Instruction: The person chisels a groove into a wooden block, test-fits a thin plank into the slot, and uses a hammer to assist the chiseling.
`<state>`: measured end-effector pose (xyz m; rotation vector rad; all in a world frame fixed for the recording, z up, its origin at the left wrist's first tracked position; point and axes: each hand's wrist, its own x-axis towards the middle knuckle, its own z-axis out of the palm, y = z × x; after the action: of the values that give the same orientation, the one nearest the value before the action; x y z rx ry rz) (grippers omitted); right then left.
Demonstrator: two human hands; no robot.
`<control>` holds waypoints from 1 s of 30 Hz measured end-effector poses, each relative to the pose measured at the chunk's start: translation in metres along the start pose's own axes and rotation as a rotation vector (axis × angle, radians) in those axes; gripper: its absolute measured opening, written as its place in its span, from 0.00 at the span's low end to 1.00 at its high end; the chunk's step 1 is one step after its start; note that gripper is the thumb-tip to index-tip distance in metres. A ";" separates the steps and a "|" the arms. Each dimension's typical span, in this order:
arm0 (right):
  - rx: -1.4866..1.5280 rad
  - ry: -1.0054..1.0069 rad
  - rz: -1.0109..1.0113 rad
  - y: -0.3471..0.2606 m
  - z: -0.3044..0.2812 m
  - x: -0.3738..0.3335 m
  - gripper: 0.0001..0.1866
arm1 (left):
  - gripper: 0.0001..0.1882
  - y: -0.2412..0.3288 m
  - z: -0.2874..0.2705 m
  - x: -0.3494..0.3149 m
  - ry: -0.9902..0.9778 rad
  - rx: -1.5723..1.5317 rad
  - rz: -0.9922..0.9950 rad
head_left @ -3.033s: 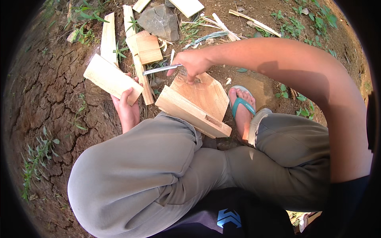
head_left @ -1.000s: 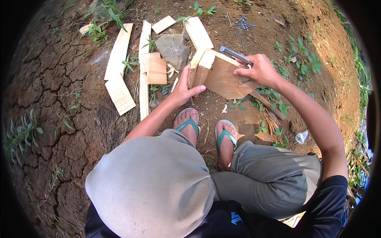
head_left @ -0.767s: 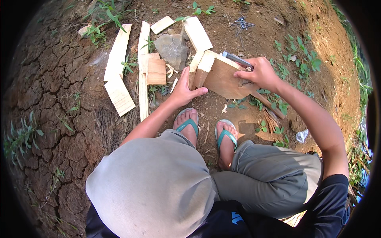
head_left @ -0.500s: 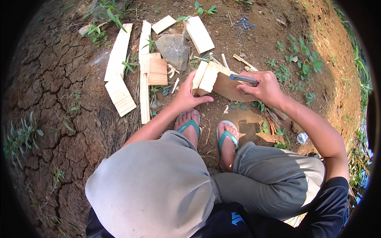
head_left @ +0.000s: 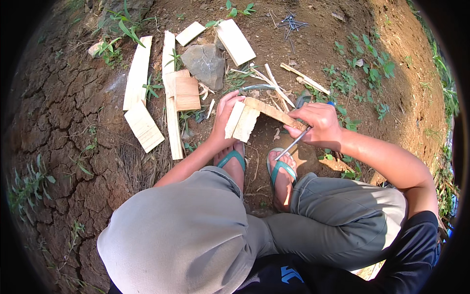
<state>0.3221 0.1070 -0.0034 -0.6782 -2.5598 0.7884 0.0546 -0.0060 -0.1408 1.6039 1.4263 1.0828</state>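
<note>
My left hand (head_left: 226, 119) is closed around the left end of a joined wooden piece. Two short pale blocks (head_left: 243, 123) sit side by side there, the right one with a rough, jagged edge. From their far end a longer board (head_left: 270, 110) runs off to the right at an angle. My right hand (head_left: 319, 125), at the board's right end, is closed on a thin metal rod tool (head_left: 293, 144) with a blue end (head_left: 331, 103). Its bare tip points down toward my right foot. The fingers hide the middle of the tool.
Pale planks (head_left: 138, 73) and a long strip (head_left: 172, 122) lie to the left. Beyond my hands are a grey stone (head_left: 204, 65), a thick board (head_left: 236, 42), thin wood slivers (head_left: 279, 88) and a pile of nails (head_left: 292, 23). My sandalled feet (head_left: 281, 171) are close below the wood.
The joined wood has turned, so the board now shows its narrow edge instead of its broad face. In my right hand the tool has swung from pointing left to pointing down toward my foot.
</note>
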 end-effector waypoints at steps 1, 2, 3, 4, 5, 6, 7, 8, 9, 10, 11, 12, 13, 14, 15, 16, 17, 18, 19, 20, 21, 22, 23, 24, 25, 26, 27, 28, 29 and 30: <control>0.018 -0.017 0.021 -0.006 0.002 -0.006 0.16 | 0.40 0.001 0.001 -0.003 0.035 0.033 0.054; 0.040 -0.037 0.040 -0.014 0.003 -0.010 0.16 | 0.38 -0.004 0.003 -0.009 0.038 0.033 0.003; 0.037 -0.057 0.058 -0.018 0.008 -0.017 0.16 | 0.37 -0.011 0.007 -0.016 0.038 0.029 -0.048; 0.067 -0.056 0.062 -0.023 0.009 -0.024 0.16 | 0.35 -0.018 0.011 -0.024 0.037 0.027 -0.100; 0.102 -0.054 0.066 -0.027 0.011 -0.028 0.17 | 0.33 -0.012 0.013 -0.027 0.072 -0.021 -0.102; 0.137 -0.052 0.069 -0.029 0.013 -0.031 0.17 | 0.33 -0.011 0.016 -0.030 0.088 -0.001 -0.094; 0.120 -0.090 0.068 -0.028 0.014 -0.035 0.17 | 0.33 -0.010 0.018 -0.032 0.105 0.018 -0.086; 0.117 -0.069 0.078 -0.030 0.016 -0.036 0.17 | 0.34 -0.011 0.017 -0.035 0.130 0.047 -0.081; 0.114 -0.051 0.086 -0.032 0.018 -0.037 0.16 | 0.33 -0.015 0.018 -0.039 0.139 0.001 -0.071; 0.112 -0.034 0.092 -0.034 0.020 -0.037 0.16 | 0.32 -0.020 0.022 -0.042 0.152 -0.045 -0.063; 0.117 -0.042 0.088 -0.034 0.018 -0.035 0.15 | 0.32 -0.022 0.022 -0.039 0.172 -0.085 -0.050; 0.109 -0.046 0.101 -0.034 0.017 -0.035 0.15 | 0.31 -0.022 0.022 -0.039 0.195 -0.124 -0.036; 0.102 -0.051 0.111 -0.035 0.016 -0.036 0.15 | 0.31 -0.021 0.022 -0.041 0.192 -0.030 -0.013; 0.105 -0.057 0.114 -0.034 0.017 -0.035 0.15 | 0.32 -0.023 0.021 -0.042 0.184 -0.023 -0.023; 0.103 -0.110 0.104 -0.036 0.013 -0.029 0.17 | 0.32 -0.018 0.018 -0.041 0.188 0.019 -0.012; 0.090 -0.115 0.100 -0.034 0.015 -0.030 0.17 | 0.33 -0.012 0.016 -0.039 0.192 0.061 -0.004; 0.063 -0.116 0.106 -0.034 0.014 -0.032 0.17 | 0.34 -0.012 0.019 -0.036 0.214 0.064 -0.002; 0.039 -0.119 0.110 -0.033 0.013 -0.032 0.17 | 0.25 -0.007 0.019 -0.033 0.235 0.003 -0.023; 0.043 -0.105 0.093 -0.032 0.013 -0.030 0.17 | 0.24 -0.002 0.016 -0.032 0.230 0.005 -0.025; 0.035 -0.105 0.087 -0.033 0.012 -0.027 0.17 | 0.24 0.004 0.014 -0.030 0.226 0.004 -0.027; 0.026 -0.103 0.084 -0.035 0.011 -0.025 0.17 | 0.24 0.003 0.013 -0.031 0.221 0.010 -0.034; 0.016 -0.099 0.083 -0.036 0.011 -0.024 0.17 | 0.24 0.004 0.011 -0.030 0.213 0.014 -0.041; 0.013 -0.100 0.080 -0.035 0.011 -0.025 0.17 | 0.23 0.003 0.012 -0.031 0.202 0.013 -0.045; 0.026 -0.097 0.066 -0.035 0.012 -0.023 0.17 | 0.23 0.002 0.012 -0.031 0.208 0.010 -0.052; 0.038 -0.092 0.054 -0.034 0.013 -0.022 0.17 | 0.23 0.000 0.012 -0.032 0.212 0.006 -0.059; 0.047 -0.089 0.047 -0.034 0.013 -0.022 0.17 | 0.23 0.000 0.013 -0.033 0.214 -0.004 -0.064; 0.050 -0.097 0.048 -0.034 0.013 -0.022 0.17 | 0.23 0.000 0.014 -0.033 0.223 0.014 -0.059; 0.055 -0.104 0.048 -0.034 0.014 -0.023 0.17 | 0.22 0.000 0.014 -0.034 0.230 0.032 -0.054; 0.057 -0.108 0.050 -0.033 0.014 -0.024 0.17 | 0.22 0.000 0.014 -0.034 0.237 0.049 -0.045; 0.060 -0.107 0.049 -0.032 0.014 -0.026 0.17 | 0.23 -0.001 0.015 -0.034 0.235 0.054 -0.037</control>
<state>0.3259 0.0638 -0.0006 -0.6999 -2.6121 0.9373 0.0669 -0.0395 -0.1521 1.5199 1.6441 1.2531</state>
